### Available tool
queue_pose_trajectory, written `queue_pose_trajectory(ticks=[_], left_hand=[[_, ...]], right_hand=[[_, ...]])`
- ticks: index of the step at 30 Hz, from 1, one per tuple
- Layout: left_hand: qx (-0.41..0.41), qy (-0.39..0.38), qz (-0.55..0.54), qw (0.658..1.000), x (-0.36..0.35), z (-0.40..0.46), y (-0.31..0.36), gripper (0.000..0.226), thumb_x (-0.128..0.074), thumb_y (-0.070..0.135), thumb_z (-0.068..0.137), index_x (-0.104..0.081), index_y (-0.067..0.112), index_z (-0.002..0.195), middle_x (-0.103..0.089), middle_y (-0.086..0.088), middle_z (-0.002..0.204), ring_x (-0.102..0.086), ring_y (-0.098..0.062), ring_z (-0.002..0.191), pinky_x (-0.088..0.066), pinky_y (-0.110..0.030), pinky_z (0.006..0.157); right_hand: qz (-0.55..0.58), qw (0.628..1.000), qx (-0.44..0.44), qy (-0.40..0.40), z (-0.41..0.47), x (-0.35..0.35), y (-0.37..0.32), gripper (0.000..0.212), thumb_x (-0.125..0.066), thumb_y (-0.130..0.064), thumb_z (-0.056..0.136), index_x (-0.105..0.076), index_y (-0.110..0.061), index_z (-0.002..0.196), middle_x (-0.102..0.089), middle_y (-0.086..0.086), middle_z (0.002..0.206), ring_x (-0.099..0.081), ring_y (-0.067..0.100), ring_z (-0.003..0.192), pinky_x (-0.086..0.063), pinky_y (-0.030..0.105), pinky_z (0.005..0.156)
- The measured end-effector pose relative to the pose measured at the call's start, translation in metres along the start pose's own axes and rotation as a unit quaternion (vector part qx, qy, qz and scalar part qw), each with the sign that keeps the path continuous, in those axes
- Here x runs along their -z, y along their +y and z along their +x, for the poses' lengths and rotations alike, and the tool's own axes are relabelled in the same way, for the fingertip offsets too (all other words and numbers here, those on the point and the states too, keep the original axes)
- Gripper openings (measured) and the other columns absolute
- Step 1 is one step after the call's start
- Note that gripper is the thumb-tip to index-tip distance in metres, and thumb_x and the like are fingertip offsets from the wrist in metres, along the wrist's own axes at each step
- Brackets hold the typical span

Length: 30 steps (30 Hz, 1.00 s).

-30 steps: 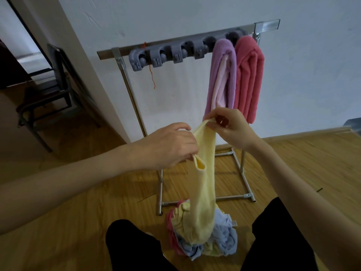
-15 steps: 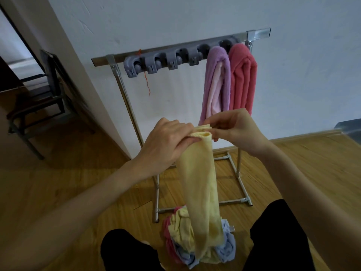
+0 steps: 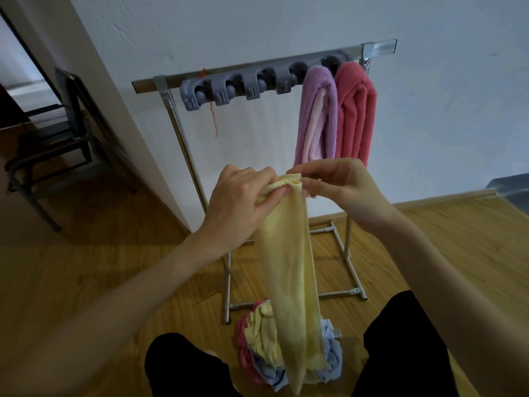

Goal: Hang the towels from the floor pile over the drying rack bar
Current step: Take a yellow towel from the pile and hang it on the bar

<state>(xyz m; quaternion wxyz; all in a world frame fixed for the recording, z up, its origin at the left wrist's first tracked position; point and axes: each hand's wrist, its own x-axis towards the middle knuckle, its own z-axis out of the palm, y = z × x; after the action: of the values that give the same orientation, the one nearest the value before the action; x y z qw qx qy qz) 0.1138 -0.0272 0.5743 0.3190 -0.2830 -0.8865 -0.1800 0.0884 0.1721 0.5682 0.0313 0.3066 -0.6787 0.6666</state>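
A long pale yellow towel [image 3: 289,270] hangs down in front of me. My left hand [image 3: 240,202] grips its top edge from the left, and my right hand [image 3: 337,187] pinches the same edge from the right. Its lower end dangles over the floor pile [image 3: 257,333] of pink, yellow and blue towels between my knees. Behind stands the drying rack, its bar [image 3: 229,73] carrying a grey clip strip [image 3: 237,87]. A purple towel [image 3: 317,116] and a pink-red towel [image 3: 356,113] hang over the bar's right end.
The rack's metal legs and base frame [image 3: 352,267] rest on the wooden floor against a white wall. A dark chair [image 3: 48,144] stands at the left by a doorway. A grey object [image 3: 512,190] sits at the right edge. My black-clad knees flank the pile.
Both hands have come together at the yellow towel's top edge and lifted it a little, so the towel now hangs straighter above the pile.
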Motion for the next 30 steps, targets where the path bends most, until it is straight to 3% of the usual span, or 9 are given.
queue_pose_trajectory(ticks=[3, 7, 13, 16, 19, 22, 24, 26, 30], left_hand=[[0.022, 0.02, 0.011, 1.0, 0.001, 0.005, -0.002, 0.025, -0.055, 0.039, 0.095, -0.059, 0.016, 0.086, -0.058, 0.004, 0.067, -0.051, -0.013, 0.062, -0.042, -0.038, 0.072], [0.04, 0.055, 0.008, 0.998, 0.001, 0.014, -0.002, 0.024, -0.057, 0.037, 0.094, -0.059, 0.015, 0.084, -0.056, 0.004, 0.064, -0.049, -0.012, 0.058, -0.043, -0.035, 0.071], [0.026, 0.062, 0.009, 0.998, -0.003, 0.021, -0.001, 0.024, -0.059, 0.037, 0.093, -0.061, 0.015, 0.085, -0.057, 0.004, 0.064, -0.051, -0.013, 0.059, -0.045, -0.036, 0.073], [0.009, 0.042, -0.006, 0.999, -0.001, 0.022, -0.006, 0.026, -0.06, 0.039, 0.091, -0.065, 0.014, 0.089, -0.063, 0.003, 0.074, -0.052, -0.012, 0.068, -0.043, -0.032, 0.075], [0.007, 0.008, -0.053, 0.999, -0.002, 0.016, -0.016, 0.029, -0.065, 0.038, 0.086, -0.063, 0.013, 0.1, -0.061, 0.001, 0.095, -0.052, -0.01, 0.087, -0.045, -0.026, 0.078], [0.076, -0.01, -0.107, 0.991, -0.01, -0.004, -0.033, 0.061, -0.08, 0.034, 0.072, -0.051, 0.015, 0.122, -0.049, 0.002, 0.117, -0.048, -0.004, 0.101, -0.043, -0.012, 0.085], [0.163, -0.061, -0.17, 0.97, -0.02, -0.027, -0.044, 0.073, -0.086, 0.029, 0.065, -0.047, 0.019, 0.126, -0.049, 0.012, 0.115, -0.048, 0.008, 0.1, -0.042, -0.007, 0.083], [0.236, -0.139, -0.232, 0.933, -0.037, -0.054, -0.055, 0.061, -0.086, 0.022, 0.065, -0.054, 0.022, 0.117, -0.058, 0.017, 0.105, -0.053, 0.013, 0.092, -0.045, -0.01, 0.079], [0.295, -0.179, -0.319, 0.882, -0.079, -0.098, -0.072, 0.036, -0.084, 0.01, 0.067, -0.072, 0.01, 0.101, -0.073, -0.002, 0.092, -0.069, -0.016, 0.087, -0.057, -0.04, 0.083]], right_hand=[[0.047, 0.999, -0.013, -0.008, -0.001, -0.002, 0.001, 0.034, -0.063, 0.006, 0.083, -0.063, 0.001, 0.117, -0.071, 0.013, 0.106, -0.066, 0.023, 0.103, -0.052, 0.029, 0.088], [0.054, 0.998, 0.003, 0.024, 0.002, -0.013, 0.002, 0.044, -0.068, 0.011, 0.077, -0.059, 0.003, 0.119, -0.067, 0.011, 0.102, -0.066, 0.015, 0.092, -0.053, 0.027, 0.084], [0.037, 0.991, 0.026, 0.125, 0.007, -0.021, 0.006, 0.029, -0.067, 0.004, 0.082, -0.064, 0.004, 0.111, -0.069, 0.019, 0.098, -0.068, 0.018, 0.086, -0.056, 0.031, 0.081], [0.028, 0.991, 0.011, 0.127, 0.01, -0.018, 0.01, 0.026, -0.064, 0.004, 0.085, -0.065, 0.004, 0.111, -0.07, 0.021, 0.102, -0.067, 0.027, 0.092, -0.051, 0.045, 0.085], [0.01, 0.991, -0.026, 0.134, 0.017, -0.015, 0.019, 0.024, -0.058, 0.005, 0.088, -0.065, 0.002, 0.11, -0.07, 0.022, 0.101, -0.064, 0.025, 0.09, -0.051, 0.045, 0.086], [-0.008, 0.991, -0.071, 0.109, 0.022, -0.018, 0.029, 0.022, -0.057, 0.003, 0.089, -0.067, -0.002, 0.107, -0.07, 0.016, 0.088, -0.06, 0.022, 0.08, -0.051, 0.042, 0.076], [0.009, 0.992, -0.091, 0.092, 0.022, -0.022, 0.036, 0.021, -0.057, 0.003, 0.09, -0.067, -0.002, 0.108, -0.068, 0.011, 0.087, -0.061, 0.021, 0.081, -0.053, 0.04, 0.078], [0.045, 0.989, -0.103, 0.091, 0.022, -0.027, 0.04, 0.021, -0.058, 0.001, 0.088, -0.067, -0.003, 0.107, -0.068, 0.016, 0.095, -0.063, 0.026, 0.087, -0.053, 0.044, 0.083], [0.12, 0.98, -0.123, 0.103, 0.028, -0.033, 0.04, 0.02, -0.057, 0.003, 0.089, -0.068, -0.005, 0.104, -0.068, 0.019, 0.097, -0.063, 0.028, 0.088, -0.053, 0.041, 0.083]])
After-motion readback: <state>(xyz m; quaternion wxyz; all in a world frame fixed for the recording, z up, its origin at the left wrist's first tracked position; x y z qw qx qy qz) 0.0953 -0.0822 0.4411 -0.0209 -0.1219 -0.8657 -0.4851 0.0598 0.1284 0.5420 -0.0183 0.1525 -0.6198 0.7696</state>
